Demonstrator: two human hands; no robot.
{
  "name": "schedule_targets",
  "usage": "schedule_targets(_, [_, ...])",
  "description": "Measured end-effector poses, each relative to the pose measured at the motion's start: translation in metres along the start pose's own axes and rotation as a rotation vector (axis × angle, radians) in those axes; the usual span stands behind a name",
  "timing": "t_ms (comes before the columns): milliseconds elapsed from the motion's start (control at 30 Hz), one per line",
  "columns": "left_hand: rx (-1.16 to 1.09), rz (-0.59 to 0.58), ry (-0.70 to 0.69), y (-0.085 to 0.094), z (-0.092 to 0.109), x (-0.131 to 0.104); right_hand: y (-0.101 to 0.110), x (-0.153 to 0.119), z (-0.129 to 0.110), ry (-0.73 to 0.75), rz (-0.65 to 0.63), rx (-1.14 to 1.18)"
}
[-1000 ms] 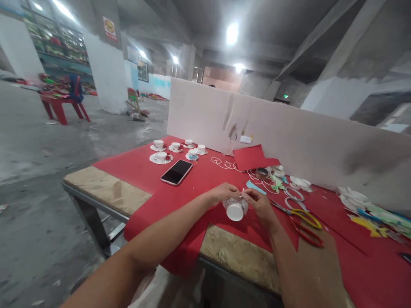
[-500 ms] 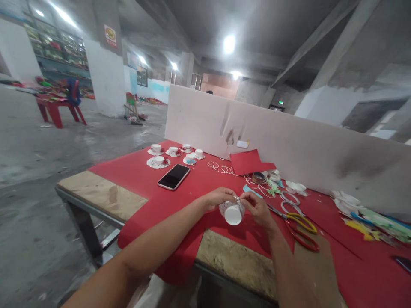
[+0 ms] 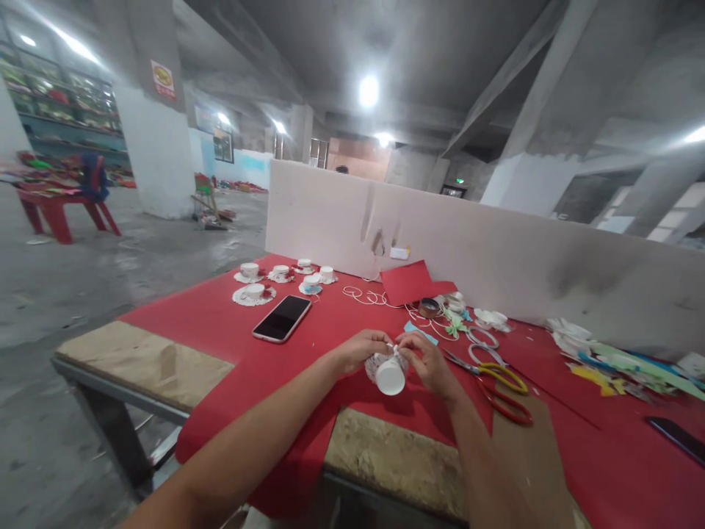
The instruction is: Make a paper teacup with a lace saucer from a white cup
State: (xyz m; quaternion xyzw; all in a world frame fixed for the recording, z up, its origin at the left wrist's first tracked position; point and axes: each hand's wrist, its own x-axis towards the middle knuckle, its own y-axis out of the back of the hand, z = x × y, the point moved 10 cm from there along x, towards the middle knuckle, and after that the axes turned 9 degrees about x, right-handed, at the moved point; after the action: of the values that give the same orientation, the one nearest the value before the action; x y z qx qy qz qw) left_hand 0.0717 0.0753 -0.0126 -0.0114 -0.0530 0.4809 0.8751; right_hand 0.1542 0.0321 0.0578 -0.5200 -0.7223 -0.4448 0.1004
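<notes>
A white paper cup [image 3: 391, 378] with a patterned doily around it is held over the red cloth [image 3: 308, 397], its round white end toward me. My left hand [image 3: 363, 350] pinches the piece at its upper left. On the upper right, my right hand [image 3: 423, 358] has its fingers closed on a small white bit at the cup's edge. The fingertips of both hands nearly meet there. Scissors [image 3: 499, 386] with one yellow and one red handle lie just right of my right hand. A blue paper scrap [image 3: 421, 333] is beyond my fingers.
Several small cups on doilies [image 3: 255, 292] stand at the back left, behind a phone [image 3: 282, 319]. Tape [image 3: 429, 307], white cord [image 3: 364, 295] and paper scraps [image 3: 633, 371] lie right of centre and further right. A pale board [image 3: 468, 242] borders the back.
The camera view has turned slightly right, so the scene sits further left and a little lower. Both hands still hold the cup piece, with only slight finger movement.
</notes>
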Motion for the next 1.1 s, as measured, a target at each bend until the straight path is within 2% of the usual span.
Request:
schedule_targets(333, [-0.009, 0.006, 0.029, -0.001, -0.004, 0.000, -0.001, 0.000, -0.001, -0.002, -0.026, -0.032])
schedule_targets(600, [-0.005, 0.013, 0.027, -0.002, -0.005, 0.001, -0.008, 0.000, 0.001, -0.019, -0.104, -0.038])
schedule_targets(1100, [0.076, 0.056, 0.025, -0.002, -0.006, 0.003, -0.012, -0.002, 0.009, -0.101, -0.118, -0.103])
